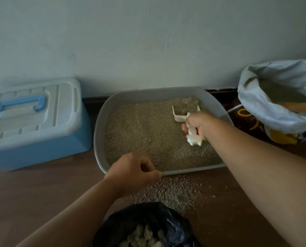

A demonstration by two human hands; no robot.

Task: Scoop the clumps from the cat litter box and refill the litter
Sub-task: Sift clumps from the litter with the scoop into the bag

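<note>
— What is on the brown floor [41,189]?
— A grey litter box [99,125] against the wall, with a blue storage box [41,148] just to its left.
— And on the right?
— An open white litter sack [255,111]. Spilled granules [175,191] lie before the litter box, near a black bag [166,221].

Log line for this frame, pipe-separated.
phase: scooping | right hand grips scoop at clumps, far-right corner | left hand holds litter box rim | black bag: waste inside
</note>
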